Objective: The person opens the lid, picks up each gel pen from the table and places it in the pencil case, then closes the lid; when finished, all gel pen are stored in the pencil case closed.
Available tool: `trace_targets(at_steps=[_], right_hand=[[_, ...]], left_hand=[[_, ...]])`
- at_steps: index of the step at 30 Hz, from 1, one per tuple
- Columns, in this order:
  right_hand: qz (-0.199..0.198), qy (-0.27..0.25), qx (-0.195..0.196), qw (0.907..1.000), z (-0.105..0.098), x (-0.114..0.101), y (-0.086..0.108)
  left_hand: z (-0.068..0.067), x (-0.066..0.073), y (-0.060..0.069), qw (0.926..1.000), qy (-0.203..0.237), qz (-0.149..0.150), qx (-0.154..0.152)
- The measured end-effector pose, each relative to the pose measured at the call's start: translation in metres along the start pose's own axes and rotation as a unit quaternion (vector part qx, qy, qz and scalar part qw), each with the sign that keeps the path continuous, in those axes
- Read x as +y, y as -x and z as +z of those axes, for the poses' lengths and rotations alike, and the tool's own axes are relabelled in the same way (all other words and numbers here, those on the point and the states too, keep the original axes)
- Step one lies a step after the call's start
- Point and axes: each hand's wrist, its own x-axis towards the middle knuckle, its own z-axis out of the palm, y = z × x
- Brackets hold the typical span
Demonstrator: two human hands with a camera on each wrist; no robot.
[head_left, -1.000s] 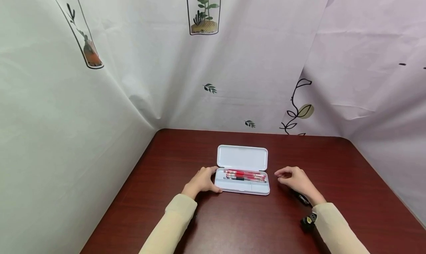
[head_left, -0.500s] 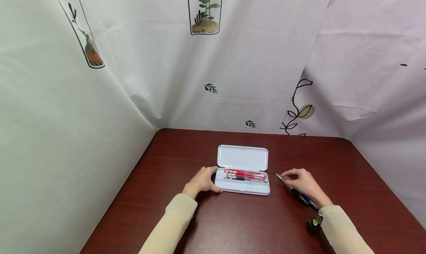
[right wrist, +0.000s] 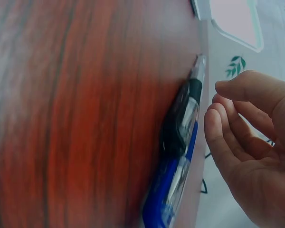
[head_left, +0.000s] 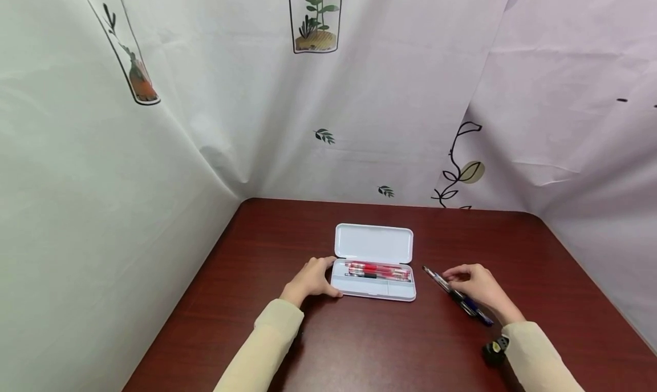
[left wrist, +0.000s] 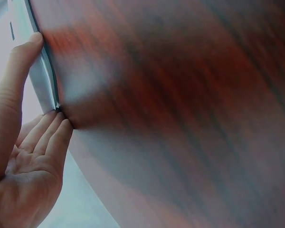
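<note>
The white pencil case lies on the table with its lid folded back. Several red pens and one with a black grip are in its long rear compartment. My left hand holds the case by its left end, thumb on the front edge and fingertips at the end corner. To the right of the case, black and blue pens lie slantwise in a bunch. My right hand hovers beside them, fingers loosely bent and holding nothing; a small gap shows in the right wrist view.
The dark red table has rounded far corners. Pale printed cloth hangs behind it and along both sides. A small black device is at my right wrist. The case's front compartment has a divider.
My right hand has drawn back to the right and nearer my body, away from the case. The pens that it covered now show. My left hand and the case stay put.
</note>
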Motion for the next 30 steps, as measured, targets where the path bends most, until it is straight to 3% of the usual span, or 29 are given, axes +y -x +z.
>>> trace_targets(at_steps=[24,30], right_hand=[[0.023,0.000,-0.022,0.9995,-0.004,0.016,0.013],[0.037,0.024,-0.026,0.9987,-0.005,0.015,0.011]], left_hand=[[0.002,0.000,0.001,1.0000,-0.005,0.008,-0.001],[0.000,0.001,0.000,1.0000,-0.007,0.007,0.001]])
